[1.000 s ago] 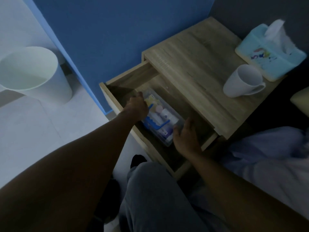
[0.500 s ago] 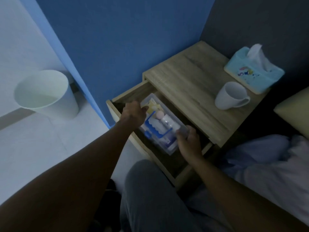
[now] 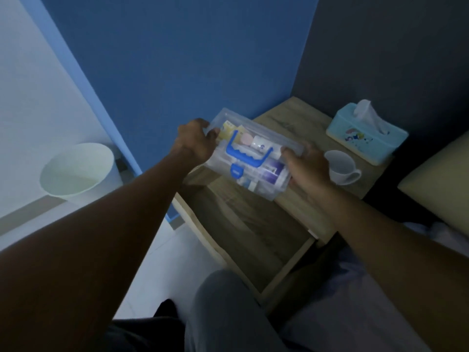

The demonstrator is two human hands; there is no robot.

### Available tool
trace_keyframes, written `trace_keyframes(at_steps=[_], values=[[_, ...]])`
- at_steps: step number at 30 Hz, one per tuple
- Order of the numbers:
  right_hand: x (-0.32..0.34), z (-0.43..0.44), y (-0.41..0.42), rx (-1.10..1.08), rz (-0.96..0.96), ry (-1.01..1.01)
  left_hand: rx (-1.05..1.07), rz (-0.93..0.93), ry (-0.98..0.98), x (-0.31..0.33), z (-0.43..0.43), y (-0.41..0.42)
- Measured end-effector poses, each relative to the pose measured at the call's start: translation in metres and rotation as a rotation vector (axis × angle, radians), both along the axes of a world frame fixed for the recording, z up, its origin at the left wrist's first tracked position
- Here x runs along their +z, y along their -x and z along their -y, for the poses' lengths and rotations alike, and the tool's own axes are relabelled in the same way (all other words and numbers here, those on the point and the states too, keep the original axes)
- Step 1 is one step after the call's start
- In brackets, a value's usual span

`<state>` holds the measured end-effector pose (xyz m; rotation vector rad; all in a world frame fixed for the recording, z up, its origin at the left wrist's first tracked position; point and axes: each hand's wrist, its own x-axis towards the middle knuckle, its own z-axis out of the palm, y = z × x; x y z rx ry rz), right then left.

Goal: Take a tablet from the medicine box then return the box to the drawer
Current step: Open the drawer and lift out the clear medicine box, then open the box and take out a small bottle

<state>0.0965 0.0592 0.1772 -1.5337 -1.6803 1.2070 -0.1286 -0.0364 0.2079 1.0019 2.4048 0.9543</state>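
- Box handling: the medicine box (image 3: pixel 250 158), clear hard plastic with a blue handle (image 3: pixel 247 153) and latch, looked light, stiff and probably slick; loose packets inside could shift if it tipped.
- Left hand (image 3: pixel 195 141) was clamped on the end at 9 o'clock, right hand (image 3: pixel 305 166) on the end at 3 o'clock, holding it tilted in the air above the open drawer (image 3: pixel 243 232).
- Holding both ends seemed steadier than the handle.
- Nightstand top (image 3: pixel 291 115) at 1 o'clock offered bare wood near a mug (image 3: pixel 341 167) and tissue box (image 3: pixel 365 133).
- Room was dim; a white bin (image 3: pixel 76 171) stood at 9 o'clock.
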Motion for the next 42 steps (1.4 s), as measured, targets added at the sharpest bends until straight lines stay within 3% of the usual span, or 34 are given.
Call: trace_keyframes(at_steps=[6,17,21,23,25,29,31,35,42], values=[[-0.005,-0.072,0.028,-0.031,0.117,-0.018,-0.061,0.0,-0.013,-0.025,-0.058,0.025],[-0.038,-0.134,0.042,0.015,0.005,0.096,-0.091,0.037,-0.033,-0.075,-0.116,0.041],[-0.043,-0.136,0.035,0.046,-0.012,0.116,-0.039,0.111,-0.13,-0.087,-0.115,0.04],[-0.041,-0.133,0.031,0.117,0.071,0.078,0.051,0.123,-0.235,-0.093,-0.106,0.033],[-0.04,-0.13,0.026,0.229,0.267,-0.088,0.17,0.131,-0.343,-0.101,-0.096,0.019],[-0.034,-0.121,0.023,0.497,0.408,-0.257,0.18,0.413,-0.292,-0.113,-0.081,-0.017],[-0.034,-0.119,0.022,0.613,0.566,-0.313,0.14,0.564,-0.273,-0.115,-0.084,-0.03],[-0.034,-0.118,0.024,0.632,0.672,-0.345,0.284,0.814,-0.338,-0.116,-0.103,-0.041],[-0.029,-0.115,0.029,0.603,0.698,-0.367,0.337,0.899,-0.392,-0.121,-0.104,-0.044]])
